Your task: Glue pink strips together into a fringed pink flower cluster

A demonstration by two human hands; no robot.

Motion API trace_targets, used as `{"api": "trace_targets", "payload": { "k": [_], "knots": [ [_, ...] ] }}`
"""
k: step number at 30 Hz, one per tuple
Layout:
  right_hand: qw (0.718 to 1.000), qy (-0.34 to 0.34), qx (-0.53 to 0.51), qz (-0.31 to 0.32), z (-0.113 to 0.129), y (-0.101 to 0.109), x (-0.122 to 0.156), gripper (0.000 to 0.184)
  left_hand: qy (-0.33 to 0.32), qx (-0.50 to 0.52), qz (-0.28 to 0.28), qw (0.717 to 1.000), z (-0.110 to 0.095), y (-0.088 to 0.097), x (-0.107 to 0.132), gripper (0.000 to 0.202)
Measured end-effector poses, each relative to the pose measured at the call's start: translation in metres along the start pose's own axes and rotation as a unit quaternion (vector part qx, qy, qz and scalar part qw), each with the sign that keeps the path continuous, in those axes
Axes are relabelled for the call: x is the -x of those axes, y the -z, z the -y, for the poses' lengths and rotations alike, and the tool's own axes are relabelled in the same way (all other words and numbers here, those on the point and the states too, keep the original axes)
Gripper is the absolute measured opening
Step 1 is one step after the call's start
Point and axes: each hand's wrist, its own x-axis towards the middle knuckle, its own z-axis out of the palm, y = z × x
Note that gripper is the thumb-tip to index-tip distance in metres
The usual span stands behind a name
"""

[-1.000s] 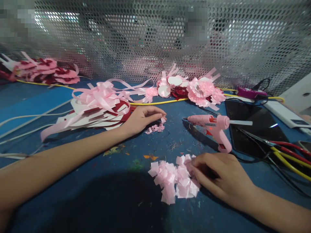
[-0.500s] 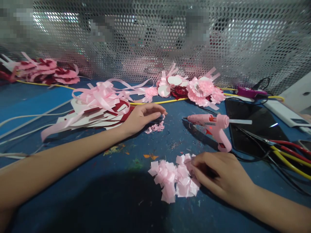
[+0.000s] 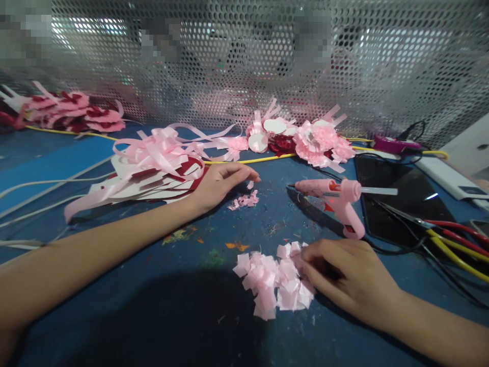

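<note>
My left hand (image 3: pixel 229 183) is stretched over the table, fingers extended and slightly curved. A small pink scrap (image 3: pixel 250 184) shows just under its fingertips; whether it touches them I cannot tell. Below lies a little heap of curled pink scraps (image 3: pixel 244 200). Nearer to me, a spread of square-cut pink ribbon pieces (image 3: pixel 263 275) covers part of the blue tabletop. My right hand (image 3: pixel 340 275) rests at its right edge, thumb and forefinger closed at a piece there. The tips are partly hidden. A pink glue gun (image 3: pixel 332 191) with a glue stick stands beyond that hand, nozzle pointing left.
Pink ribbon loops (image 3: pixel 156 150) top a stack of white and dark red card shapes (image 3: pixel 153 186) beside my left forearm. Pink rosettes (image 3: pixel 321 140) line the perforated metal screen (image 3: pixel 214 61). At right are a black tablet (image 3: pixel 401 193), cables and a purple power strip (image 3: pixel 395 145).
My left hand has shifted very slightly left, and the pink scrap near its fingertips sits a little farther left. My right hand and the ribbon squares stay where they were.
</note>
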Motion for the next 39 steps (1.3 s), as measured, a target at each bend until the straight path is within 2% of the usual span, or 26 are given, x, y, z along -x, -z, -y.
{"api": "trace_targets", "payload": {
  "k": [5, 11, 17, 24, 31, 39],
  "knots": [
    [1.0, 0.001, -0.003, -0.004, 0.001, 0.001, -0.001, 0.011, 0.015, 0.071, 0.02, 0.997, 0.002, -0.002, 0.002, 0.021],
    [1.0, 0.003, 0.0, -0.008, 0.001, 0.001, -0.001, 0.01, -0.005, 0.098, 0.049, 0.994, 0.011, -0.002, 0.002, 0.045],
    [1.0, 0.007, 0.004, -0.008, 0.002, 0.001, -0.001, 0.011, 0.009, 0.1, 0.035, 0.994, 0.009, -0.002, 0.002, 0.036],
    [1.0, 0.013, 0.005, -0.013, 0.001, 0.001, -0.002, 0.011, 0.006, 0.087, 0.022, 0.996, 0.008, -0.002, 0.002, 0.033],
    [1.0, 0.014, 0.004, -0.011, 0.001, 0.001, 0.0, 0.011, -0.011, 0.048, 0.014, 0.999, 0.008, -0.001, 0.002, 0.039],
    [1.0, 0.01, 0.01, -0.008, 0.001, 0.001, -0.001, 0.013, -0.009, 0.04, -0.012, 0.999, 0.009, -0.002, 0.0, 0.029]
  ]
}}
